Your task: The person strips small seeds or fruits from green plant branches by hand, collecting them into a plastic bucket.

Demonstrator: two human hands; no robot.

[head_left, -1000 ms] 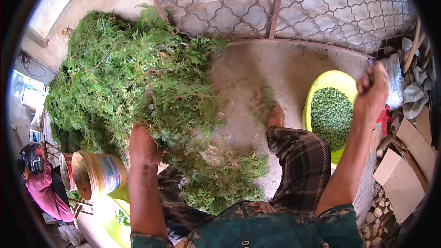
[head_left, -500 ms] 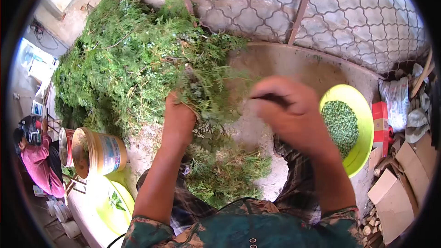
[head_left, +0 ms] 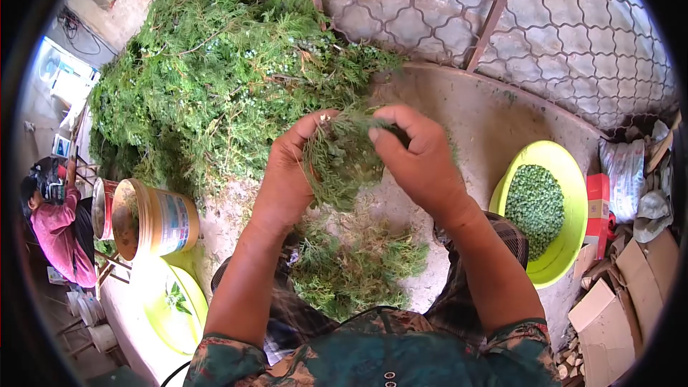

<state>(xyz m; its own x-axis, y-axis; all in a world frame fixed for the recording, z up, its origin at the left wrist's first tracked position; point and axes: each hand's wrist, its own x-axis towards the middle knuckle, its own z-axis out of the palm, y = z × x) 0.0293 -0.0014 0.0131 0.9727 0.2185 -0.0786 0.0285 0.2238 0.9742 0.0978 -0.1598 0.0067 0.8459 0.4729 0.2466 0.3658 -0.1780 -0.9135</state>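
Observation:
My left hand [head_left: 287, 172] grips a leafy evergreen sprig [head_left: 344, 161] with flat, scaly foliage, thumb and fingers closed round its left side. On the sprig's right side, my right hand [head_left: 423, 161] has thumb and forefinger pinched at the upper tips. Whether a berry sits in that pinch is hidden. Behind my hands rises a big heap of evergreen branches [head_left: 208, 79] dotted with pale berries. Between my legs lies a smaller pile of stripped-looking greenery [head_left: 351, 265]. To the right stands a yellow-green basin [head_left: 577, 226] holding many small green berries [head_left: 534, 208].
Two buckets, one tan [head_left: 175, 222], stand at left above another yellow-green basin [head_left: 197, 301] with a few leaves. A person in a pink top [head_left: 61, 233] sits at far left. A metal lattice [head_left: 566, 36] leans along the back wall. Cardboard [head_left: 605, 322] and a red box [head_left: 597, 204] lie right.
My right hand, blurred and apart from the foliage before, has come left onto the sprig. My left hand has risen slightly and turned with it. The whole view has shifted a little.

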